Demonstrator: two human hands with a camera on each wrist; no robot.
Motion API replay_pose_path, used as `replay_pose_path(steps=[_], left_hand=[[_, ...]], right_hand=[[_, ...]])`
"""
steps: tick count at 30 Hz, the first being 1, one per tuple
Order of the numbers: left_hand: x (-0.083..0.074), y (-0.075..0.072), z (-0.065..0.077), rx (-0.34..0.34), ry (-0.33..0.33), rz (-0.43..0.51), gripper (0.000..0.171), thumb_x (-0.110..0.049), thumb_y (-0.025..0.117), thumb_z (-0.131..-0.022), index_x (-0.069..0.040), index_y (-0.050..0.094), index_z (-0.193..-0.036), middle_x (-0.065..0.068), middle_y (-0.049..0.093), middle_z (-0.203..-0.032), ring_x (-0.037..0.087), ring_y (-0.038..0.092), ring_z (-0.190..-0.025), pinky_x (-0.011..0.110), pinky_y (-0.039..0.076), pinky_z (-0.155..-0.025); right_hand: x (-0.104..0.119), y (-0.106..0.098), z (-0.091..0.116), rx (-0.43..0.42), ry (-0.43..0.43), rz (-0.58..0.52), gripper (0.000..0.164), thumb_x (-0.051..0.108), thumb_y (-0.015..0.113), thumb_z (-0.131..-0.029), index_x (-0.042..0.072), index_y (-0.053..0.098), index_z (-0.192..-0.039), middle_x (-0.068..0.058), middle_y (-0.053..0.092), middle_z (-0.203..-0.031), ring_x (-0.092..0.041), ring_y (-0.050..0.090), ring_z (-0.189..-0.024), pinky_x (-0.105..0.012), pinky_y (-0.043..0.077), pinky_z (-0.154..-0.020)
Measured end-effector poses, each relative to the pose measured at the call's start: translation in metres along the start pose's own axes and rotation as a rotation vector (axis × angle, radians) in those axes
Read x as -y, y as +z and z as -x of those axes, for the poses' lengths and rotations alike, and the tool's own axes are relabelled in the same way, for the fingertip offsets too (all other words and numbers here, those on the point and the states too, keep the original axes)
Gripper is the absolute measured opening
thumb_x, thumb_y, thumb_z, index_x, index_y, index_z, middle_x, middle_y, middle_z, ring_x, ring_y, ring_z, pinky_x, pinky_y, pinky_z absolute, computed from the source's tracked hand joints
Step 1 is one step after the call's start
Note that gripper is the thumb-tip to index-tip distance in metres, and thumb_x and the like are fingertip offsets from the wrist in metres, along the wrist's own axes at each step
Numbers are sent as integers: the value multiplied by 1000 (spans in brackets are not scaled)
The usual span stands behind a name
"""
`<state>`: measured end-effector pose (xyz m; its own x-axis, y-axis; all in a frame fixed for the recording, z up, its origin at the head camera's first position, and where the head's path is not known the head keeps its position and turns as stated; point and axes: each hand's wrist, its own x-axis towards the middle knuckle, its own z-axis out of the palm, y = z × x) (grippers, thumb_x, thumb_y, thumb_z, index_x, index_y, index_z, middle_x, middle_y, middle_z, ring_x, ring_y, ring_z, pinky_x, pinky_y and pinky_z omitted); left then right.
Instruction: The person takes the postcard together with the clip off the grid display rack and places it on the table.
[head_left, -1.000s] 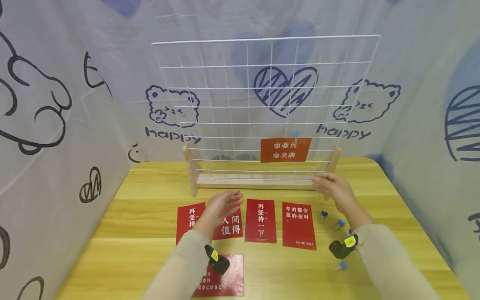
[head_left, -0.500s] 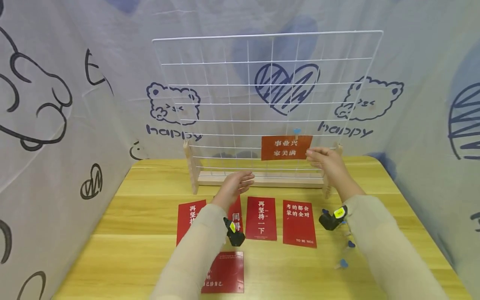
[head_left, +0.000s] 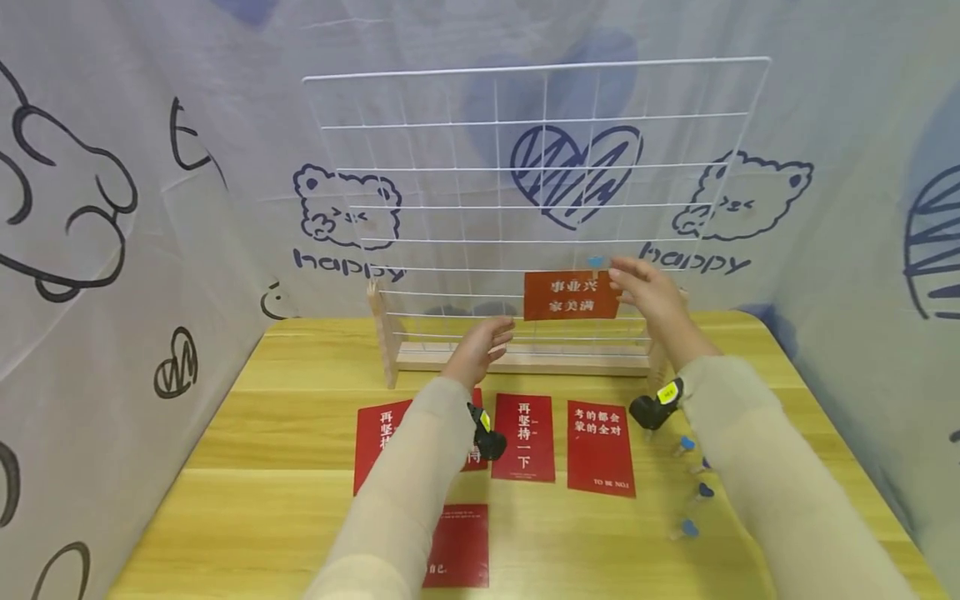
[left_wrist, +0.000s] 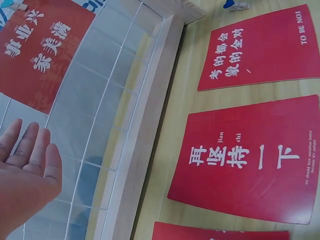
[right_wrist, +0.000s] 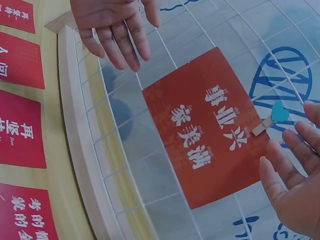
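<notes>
A red card (head_left: 543, 297) with white characters hangs on the white wire grid (head_left: 450, 170), held at its top edge by a wooden clip with a light blue heart (right_wrist: 280, 112). My right hand (head_left: 654, 302) is at the card's right edge, close to the clip, its fingers loosely bent and pinching nothing; whether a fingertip touches the card, I cannot tell. Left of the card and a little lower, my left hand (head_left: 478, 348) is raised before the grid. Its fingers (left_wrist: 37, 150) are extended, with nothing in them.
Several red cards lie on the wooden table, among them one (head_left: 523, 437) in the middle, one (head_left: 600, 458) to its right and one (head_left: 463, 546) nearer me. Heart clips (head_left: 688, 528) are scattered at the right. A wooden stand (head_left: 517, 363) carries the grid.
Both hands have moved up and forward toward the grid. My right hand has gone from beside the stand's right foot to the hanging card's right edge; my left has also shifted right.
</notes>
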<state>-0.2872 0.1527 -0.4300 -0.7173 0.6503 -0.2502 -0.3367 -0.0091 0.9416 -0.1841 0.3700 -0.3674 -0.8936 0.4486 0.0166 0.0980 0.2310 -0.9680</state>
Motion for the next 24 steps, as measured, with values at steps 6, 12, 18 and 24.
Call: replay_pose_path(steps=[6, 12, 18, 24], left_hand=[[-2, 6, -5, -48, 36, 23, 44, -25, 38, -91, 1, 37, -127, 15, 34, -133, 29, 29, -121, 42, 21, -98], [20, -5, -38, -76, 24, 71, 44, -28, 46, -88, -3, 44, -124, 9, 41, -128, 25, 36, -117, 42, 25, -95], [69, -36, -103, -40, 42, 91, 48, -44, 57, -77, -15, 54, -115, -3, 52, -116, 13, 46, -104, 36, 35, -84], [59, -23, -99, -70, 71, 87, 46, -31, 50, -85, -6, 45, -123, 7, 45, -125, 19, 41, -113, 39, 32, -90]], right_hand=[[23, 2, 3, 38, 5, 68, 43, 23, 40, -92, 8, 34, -131, -14, 37, -130, -27, 43, -109, -37, 35, -92], [29, 3, -2, 129, 21, 338, 44, 25, 37, -93, 16, 29, -135, -15, 44, -123, -31, 43, -108, -46, 34, -90], [30, 9, -11, 144, -59, 560, 44, 20, 41, -92, 11, 31, -134, -17, 44, -123, -32, 44, -105, -43, 42, -80], [30, 11, -18, 80, -94, 575, 38, 16, 41, -92, 5, 39, -128, -18, 51, -115, -17, 49, -60, -26, 43, -50]])
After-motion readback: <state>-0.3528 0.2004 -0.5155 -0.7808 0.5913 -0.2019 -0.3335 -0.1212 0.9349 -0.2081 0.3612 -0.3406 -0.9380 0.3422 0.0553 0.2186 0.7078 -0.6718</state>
